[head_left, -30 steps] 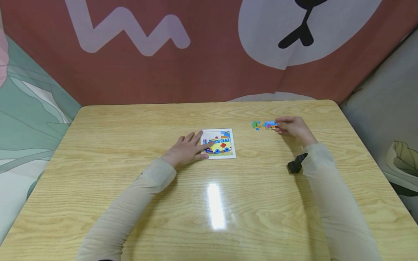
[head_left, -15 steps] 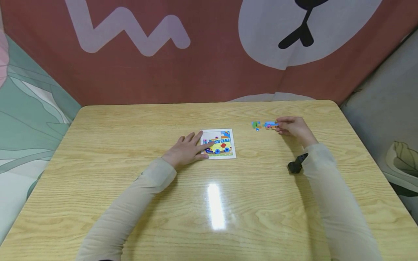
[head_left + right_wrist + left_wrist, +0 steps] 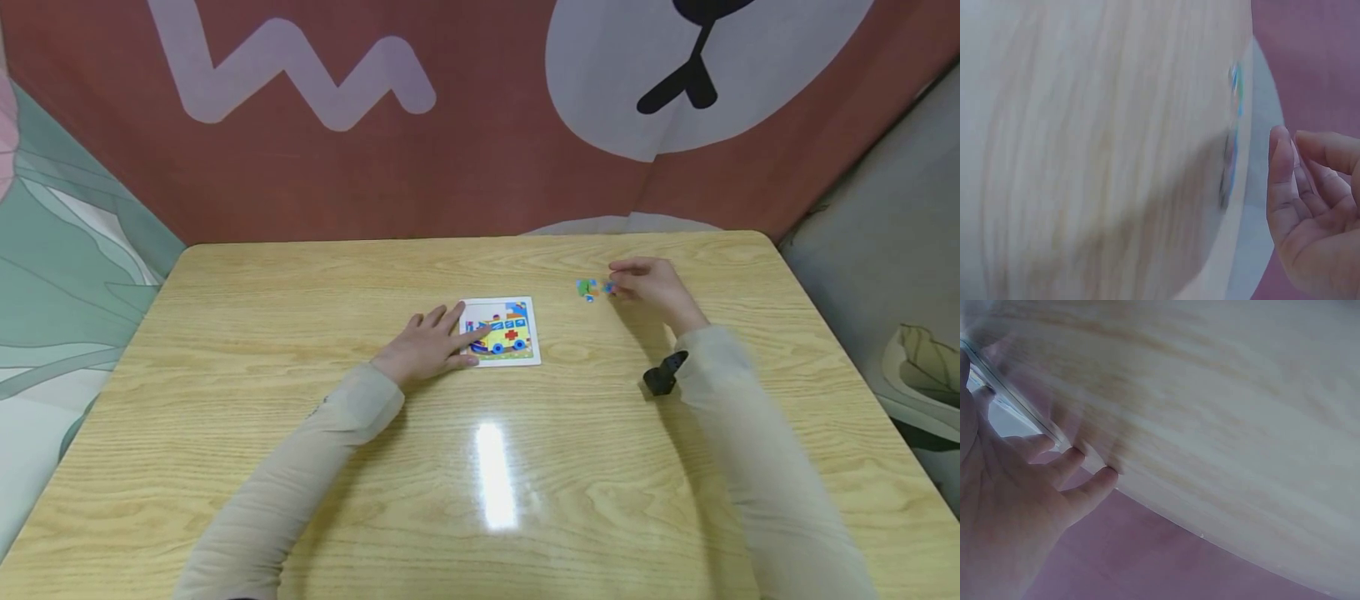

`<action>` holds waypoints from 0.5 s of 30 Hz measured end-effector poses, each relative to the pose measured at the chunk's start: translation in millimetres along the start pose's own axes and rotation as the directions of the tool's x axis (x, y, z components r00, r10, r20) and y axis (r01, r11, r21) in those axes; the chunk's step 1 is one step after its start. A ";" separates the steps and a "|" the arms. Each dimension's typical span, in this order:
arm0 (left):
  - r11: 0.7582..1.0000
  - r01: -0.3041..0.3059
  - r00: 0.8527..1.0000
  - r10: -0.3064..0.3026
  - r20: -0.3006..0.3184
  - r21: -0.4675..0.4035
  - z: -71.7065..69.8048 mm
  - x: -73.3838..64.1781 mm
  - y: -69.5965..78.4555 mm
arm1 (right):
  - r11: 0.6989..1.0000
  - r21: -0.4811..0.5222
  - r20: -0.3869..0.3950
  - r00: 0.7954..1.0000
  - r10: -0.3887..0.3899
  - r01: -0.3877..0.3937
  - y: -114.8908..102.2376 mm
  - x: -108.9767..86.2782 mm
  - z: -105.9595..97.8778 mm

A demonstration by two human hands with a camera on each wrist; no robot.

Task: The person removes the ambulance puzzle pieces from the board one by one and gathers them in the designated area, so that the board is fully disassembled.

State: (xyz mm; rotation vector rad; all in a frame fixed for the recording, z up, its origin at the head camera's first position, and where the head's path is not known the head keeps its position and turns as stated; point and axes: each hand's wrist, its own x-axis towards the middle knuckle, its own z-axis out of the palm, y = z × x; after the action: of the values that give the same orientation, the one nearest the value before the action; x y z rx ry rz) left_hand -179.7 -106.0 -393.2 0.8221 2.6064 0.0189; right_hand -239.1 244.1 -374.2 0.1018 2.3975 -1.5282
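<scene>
A red-brown backdrop [image 3: 465,183] with pale and black cartoon shapes stands behind a wood-grain table [image 3: 300,500], and a bright reflection [image 3: 495,475] lies on the tabletop on the near side of both hands' fingers. The left hand [image 3: 423,346] has its fingers spread and rests at the left side of a puzzle board [image 3: 534,333]. Its index finger lies across the picture, its thumb is on the lower left edge, and the other fingertips are along or just outside the upper left edge. The board lies flat under these fingers and extends to their right, showing a yellow van with a red cross [image 3: 512,335] and a pale patch above the index finger. The right hand [image 3: 654,287] is raised over the table, its fingers bent with the tips near one another; nothing is visible between them. A blue and pink puzzle piece [image 3: 608,287] lies beneath and just left of these fingertips, partly hidden by them. Green puzzle pieces [image 3: 584,288] lie a little farther left, between the right fingers and the board. A black device [image 3: 662,377] is at the right cuff, behind the fingers.
</scene>
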 end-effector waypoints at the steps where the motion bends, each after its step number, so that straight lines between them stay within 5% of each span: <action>1: 1.000 -0.002 1.000 0.002 -0.003 0.001 0.1 -0.2 -0.1 | 1.000 -0.015 0.006 1.000 -0.004 0.004 -2.8 0.3 3.9; 15: 1.000 -0.021 0.999 0.021 -0.042 -0.006 1.6 -0.3 -0.3 | 0.980 -0.178 0.122 0.990 -0.071 0.092 -26.1 9.8 70.6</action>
State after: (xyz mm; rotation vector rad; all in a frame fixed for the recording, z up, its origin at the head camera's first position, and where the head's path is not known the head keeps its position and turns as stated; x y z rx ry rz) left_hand -179.1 -106.5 -394.6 0.8558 2.6351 0.0509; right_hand -239.4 168.6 -381.8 -0.1222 2.4627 -1.2998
